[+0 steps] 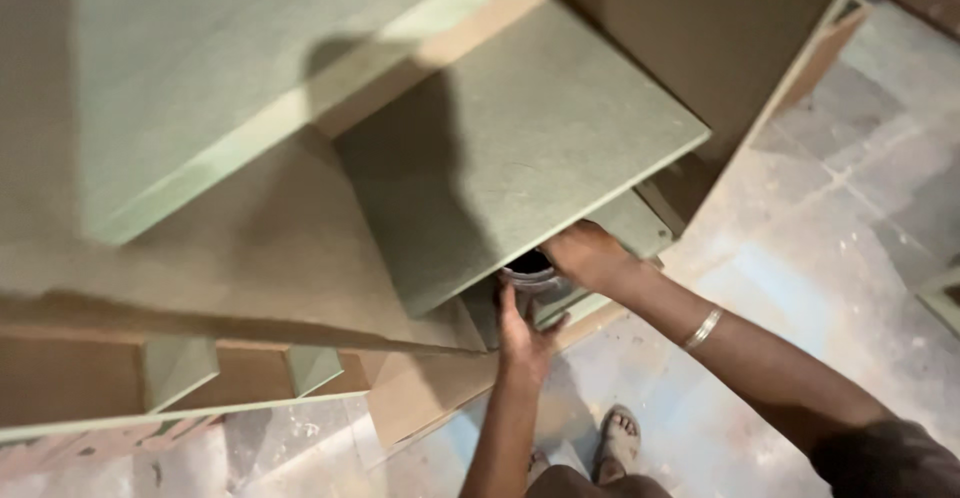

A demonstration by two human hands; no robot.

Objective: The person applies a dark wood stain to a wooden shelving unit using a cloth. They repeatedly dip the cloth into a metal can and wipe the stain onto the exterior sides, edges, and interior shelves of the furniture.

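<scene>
- Two bare hands reach under the lowest green shelf board [520, 148] of a wooden cabinet, both meeting at a small metal tin [530, 276] just right of centre in the view.
- Left hand [522, 336] comes up from six o'clock, fingers stretched flat against the tin's near side; it presses or steadies rather than wraps around it.
- Right hand [588, 256] comes in from four o'clock, a silver bangle [703, 328] on its wrist; its fingers curl over the tin's far rim, though the shelf edge hides the fingertips, so how firm that hold is cannot be told.
- Sitting on the cabinet's bottom ledge, the tin has its dark open mouth facing up, half tucked beneath the overhanging board at its twelve o'clock.
- Judging by the pose, the step in hand is getting a two-handed hold on the tin inside the tight gap.
- Any next move calls for keeping the tin level and clear of the board above, since the open top could spill or catch.
- Sandalled feet [618, 440] stand on the paint-flecked concrete floor [800, 258] at six o'clock.
</scene>
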